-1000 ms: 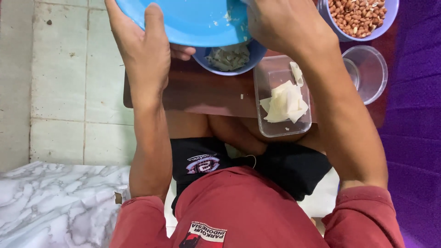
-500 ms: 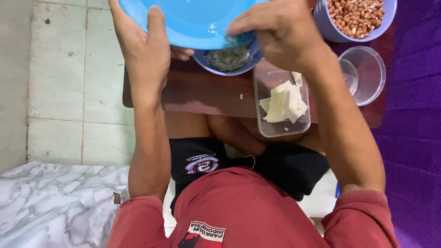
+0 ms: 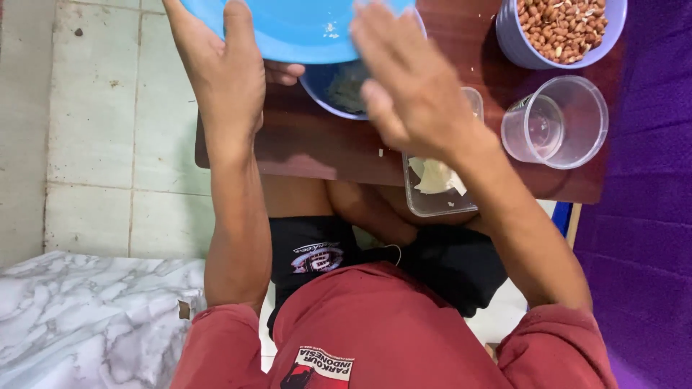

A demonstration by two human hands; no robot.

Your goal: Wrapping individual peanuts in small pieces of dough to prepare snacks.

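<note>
Since half a second ago my right hand point(image 3: 411, 86) has lifted off the round light-blue plastic plate point(image 3: 303, 29), fingers now spread and empty above the tabletop point(image 3: 324, 144), while my left hand point(image 3: 227, 79) grips the plate's rim over the small dark-blue bowl point(image 3: 328, 90).

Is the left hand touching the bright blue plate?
Touching. The head view shows the left hand gripping the bright blue plate, thumb lying over its near rim and fingers curled underneath.
</note>
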